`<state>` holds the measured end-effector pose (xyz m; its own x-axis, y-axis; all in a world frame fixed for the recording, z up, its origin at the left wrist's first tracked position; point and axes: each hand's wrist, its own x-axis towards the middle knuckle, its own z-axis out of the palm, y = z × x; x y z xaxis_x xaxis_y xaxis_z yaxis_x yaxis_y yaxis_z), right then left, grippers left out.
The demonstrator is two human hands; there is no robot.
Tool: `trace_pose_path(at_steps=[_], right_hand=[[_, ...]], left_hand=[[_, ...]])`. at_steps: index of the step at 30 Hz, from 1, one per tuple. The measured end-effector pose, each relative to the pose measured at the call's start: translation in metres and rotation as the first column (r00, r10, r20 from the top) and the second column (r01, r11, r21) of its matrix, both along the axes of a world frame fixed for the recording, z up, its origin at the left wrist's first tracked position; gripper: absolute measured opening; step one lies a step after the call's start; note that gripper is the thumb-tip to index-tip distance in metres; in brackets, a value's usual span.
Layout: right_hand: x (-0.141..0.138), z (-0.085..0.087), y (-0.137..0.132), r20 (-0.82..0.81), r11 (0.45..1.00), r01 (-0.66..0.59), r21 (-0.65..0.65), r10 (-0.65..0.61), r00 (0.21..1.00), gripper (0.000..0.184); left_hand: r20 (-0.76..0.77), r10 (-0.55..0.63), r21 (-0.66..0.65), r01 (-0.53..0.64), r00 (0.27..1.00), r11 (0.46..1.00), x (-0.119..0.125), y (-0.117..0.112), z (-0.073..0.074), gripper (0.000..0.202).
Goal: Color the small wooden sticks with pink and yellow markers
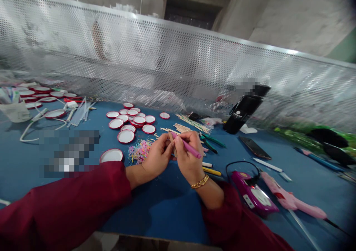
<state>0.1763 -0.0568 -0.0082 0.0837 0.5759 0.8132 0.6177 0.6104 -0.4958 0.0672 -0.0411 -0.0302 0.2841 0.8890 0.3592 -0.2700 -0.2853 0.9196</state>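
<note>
My right hand (pixel 189 156) grips a pink-purple pen (pixel 191 149), its blunt end pointing down to the right. In my left hand (pixel 157 154) is a small flat brown piece (pixel 171 137), pinched by the fingers; its kind is not clear. Both hands meet above the blue table, and the pen's tip is hidden behind the fingers. Left of my left hand lies a heap of colourful rubber bands (pixel 139 151). Just beyond the hands are thin wooden sticks (pixel 182 127) and green-handled pliers (pixel 213 140).
White jar lids with red rims (pixel 126 136) lie left of centre. At right are a purple device (pixel 253 193), a pink glue gun (pixel 292 199), a phone (pixel 254 147) and a black bottle (pixel 243 111). A perforated metal panel (pixel 178 65) stands along the back.
</note>
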Motion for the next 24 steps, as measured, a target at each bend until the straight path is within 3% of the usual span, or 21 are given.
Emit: trace_pose_path(at_steps=[13,24], right_hand=[[0.0004,-0.0020,0.0003,0.010,0.998,-0.044,-0.040,0.045,0.999,0.008],[0.0000,-0.0010,0.0000,-0.006,1.000,-0.006,-0.003,0.006,1.000,0.007]], left_hand=[[-0.009,0.013,0.030,-0.013,1.000,0.999,-0.0003,0.0009,-0.0013,0.023],[0.036,-0.023,-0.002,0.023,0.999,1.000,0.0013,0.0017,-0.0029,0.026]])
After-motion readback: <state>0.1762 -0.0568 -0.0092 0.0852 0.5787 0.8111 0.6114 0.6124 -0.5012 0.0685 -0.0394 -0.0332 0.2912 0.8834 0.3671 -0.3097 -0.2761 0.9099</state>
